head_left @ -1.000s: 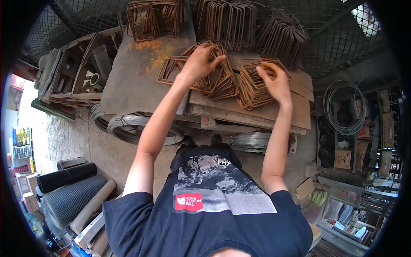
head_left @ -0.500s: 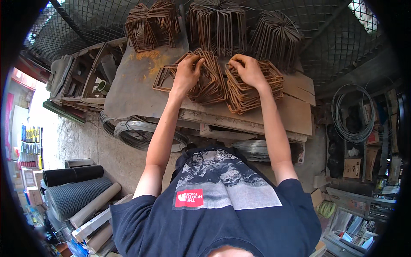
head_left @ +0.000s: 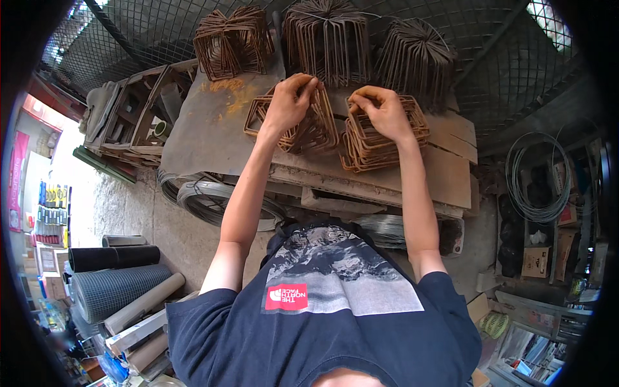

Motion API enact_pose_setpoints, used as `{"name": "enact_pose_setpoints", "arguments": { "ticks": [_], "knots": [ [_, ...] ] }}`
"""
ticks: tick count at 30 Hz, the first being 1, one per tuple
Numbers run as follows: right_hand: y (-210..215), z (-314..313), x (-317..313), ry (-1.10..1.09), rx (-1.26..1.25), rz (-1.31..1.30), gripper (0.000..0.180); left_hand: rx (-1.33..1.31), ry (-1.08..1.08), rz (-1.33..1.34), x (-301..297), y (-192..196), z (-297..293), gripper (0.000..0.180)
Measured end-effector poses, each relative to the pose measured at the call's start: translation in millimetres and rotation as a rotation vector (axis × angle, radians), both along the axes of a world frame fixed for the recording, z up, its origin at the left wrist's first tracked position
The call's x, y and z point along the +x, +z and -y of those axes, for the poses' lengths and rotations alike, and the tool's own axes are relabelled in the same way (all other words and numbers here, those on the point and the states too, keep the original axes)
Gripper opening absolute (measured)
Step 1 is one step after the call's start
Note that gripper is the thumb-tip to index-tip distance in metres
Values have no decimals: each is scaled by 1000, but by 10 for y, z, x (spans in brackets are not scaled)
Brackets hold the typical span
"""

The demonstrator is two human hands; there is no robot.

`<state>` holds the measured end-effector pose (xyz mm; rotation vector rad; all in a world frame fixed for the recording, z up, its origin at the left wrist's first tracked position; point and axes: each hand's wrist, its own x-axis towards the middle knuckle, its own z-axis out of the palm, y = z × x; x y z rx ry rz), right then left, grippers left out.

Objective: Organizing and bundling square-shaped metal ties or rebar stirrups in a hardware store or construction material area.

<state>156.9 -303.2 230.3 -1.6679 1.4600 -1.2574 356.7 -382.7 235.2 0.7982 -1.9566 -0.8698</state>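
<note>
Two piles of rusty rectangular steel stirrups lie side by side on a worn worktable [head_left: 200, 145]. My left hand [head_left: 290, 106] is over the left pile [head_left: 317, 134], thumb and fingers pinched together at the upper corner of a stirrup. Over the far left corner of the right pile [head_left: 377, 155], my right hand [head_left: 385, 115] is curled with its fingertips together on a stirrup's corner. The fingers hide how many stirrups each hand grips. Both hands have orange rust on them.
Behind the piles stand three bundles of stirrups: a brown one [head_left: 233, 42], a darker one [head_left: 327, 45] and a grey-brown one [head_left: 418, 61]. Wire mesh [head_left: 496, 71] rises behind. Wire coils [head_left: 209, 203] lie below the table; mesh rolls [head_left: 122, 293] lie at left.
My left hand has moved slightly right and away from me, to the top of its pile. My right hand has shifted a little to the right. Both stay closed.
</note>
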Motion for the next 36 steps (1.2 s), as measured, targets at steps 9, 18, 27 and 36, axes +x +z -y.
{"name": "enact_pose_setpoints", "arguments": {
  "ticks": [9,18,27,36],
  "knots": [
    [151,-395,58,-14,-76,90,14,-39,-104,36,24,229,-256,17],
    [278,-387,10,-12,-108,165,12,-53,-174,49,95,321,-271,15],
    [257,-423,-10,-20,-109,185,13,83,-223,-72,92,212,-267,21],
    [236,-415,-35,-14,-141,216,14,162,-187,-132,143,175,-283,26]
  ]
}}
